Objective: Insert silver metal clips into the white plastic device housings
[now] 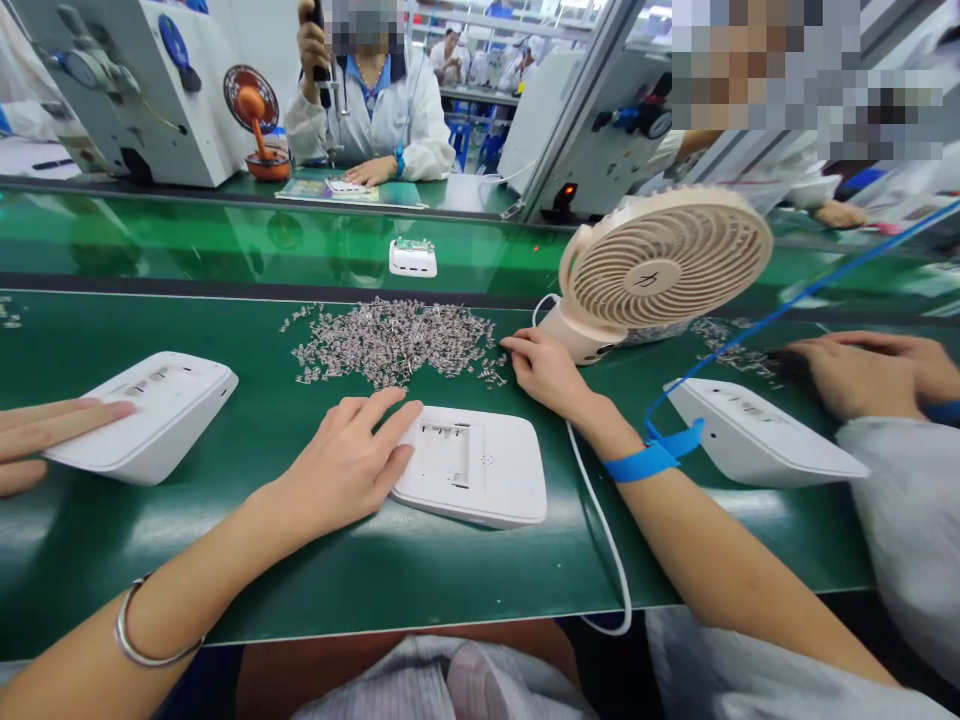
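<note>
A white plastic casing (pixel 480 470) lies flat on the green belt in front of me, with a rectangular recess in its top. My left hand (pixel 349 460) rests on its left edge, fingers spread, holding it down. My right hand (pixel 544 370), with a blue wrist strap (pixel 651 455) on the arm, reaches to the right edge of a pile of small metal clips (pixel 394 342); its fingertips touch the clips. Whether a clip is pinched between the fingers is not visible.
A beige desk fan (pixel 660 265) stands right of the pile, its white cable (pixel 600 530) running toward me. Co-workers' hands rest on white casings at left (pixel 150 410) and right (pixel 757 435). Another casing (pixel 413 258) sits on the far belt. A person in white sits opposite.
</note>
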`<state>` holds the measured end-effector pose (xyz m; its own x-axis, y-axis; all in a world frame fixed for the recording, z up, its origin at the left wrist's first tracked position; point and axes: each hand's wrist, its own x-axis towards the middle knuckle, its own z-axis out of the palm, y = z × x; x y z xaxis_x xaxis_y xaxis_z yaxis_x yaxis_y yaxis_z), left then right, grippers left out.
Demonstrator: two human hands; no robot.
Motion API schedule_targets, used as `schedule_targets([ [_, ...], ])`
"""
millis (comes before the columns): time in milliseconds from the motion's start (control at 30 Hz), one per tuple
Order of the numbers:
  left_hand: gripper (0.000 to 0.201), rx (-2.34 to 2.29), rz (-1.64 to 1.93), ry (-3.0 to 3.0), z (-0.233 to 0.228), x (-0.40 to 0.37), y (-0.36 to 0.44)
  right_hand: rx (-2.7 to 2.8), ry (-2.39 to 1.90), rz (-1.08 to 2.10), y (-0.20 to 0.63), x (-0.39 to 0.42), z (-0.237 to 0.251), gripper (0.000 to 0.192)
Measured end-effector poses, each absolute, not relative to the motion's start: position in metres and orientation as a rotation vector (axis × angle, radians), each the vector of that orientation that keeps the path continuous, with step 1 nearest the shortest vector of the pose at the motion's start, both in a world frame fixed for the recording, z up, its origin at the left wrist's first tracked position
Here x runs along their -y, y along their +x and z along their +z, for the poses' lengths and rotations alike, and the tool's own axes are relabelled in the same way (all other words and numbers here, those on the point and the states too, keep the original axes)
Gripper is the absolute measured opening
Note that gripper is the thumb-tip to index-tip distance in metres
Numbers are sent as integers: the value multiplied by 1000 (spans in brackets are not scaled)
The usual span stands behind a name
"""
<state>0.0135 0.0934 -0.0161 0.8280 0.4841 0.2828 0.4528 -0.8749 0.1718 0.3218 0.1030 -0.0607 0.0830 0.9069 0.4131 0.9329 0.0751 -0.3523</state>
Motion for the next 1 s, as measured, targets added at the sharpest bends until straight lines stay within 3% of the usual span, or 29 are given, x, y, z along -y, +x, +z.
schedule_targets([
  [167, 39, -638, 273, 3016, -11, -80, 15, 1842, -1827, -125, 325, -97, -61, 23],
  [267, 40, -642, 400, 3129, -6, -67, 15, 1761, -1824, -149, 321, -92, -52, 20],
  [400, 31, -317, 640, 3085, -2, -55, 13, 1537, -1705, -23, 301, -78, -34, 14],
  [567, 73, -364, 468, 3086, -9, -49, 16, 1368, -1564, 369, 273, -59, -15, 14],
  [700, 81, -765, 507, 3184, -14, -49, 18, 1268, -1487, 536, 261, -52, -9, 10],
  [833, 71, -591, 789, 2936, -7, -59, 15, 1259, -1423, 635, 253, -47, -6, 7],
  [1000, 50, -617, 637, 3050, -5, -68, 15, 1329, -1406, 699, 243, -39, 1, 8],
])
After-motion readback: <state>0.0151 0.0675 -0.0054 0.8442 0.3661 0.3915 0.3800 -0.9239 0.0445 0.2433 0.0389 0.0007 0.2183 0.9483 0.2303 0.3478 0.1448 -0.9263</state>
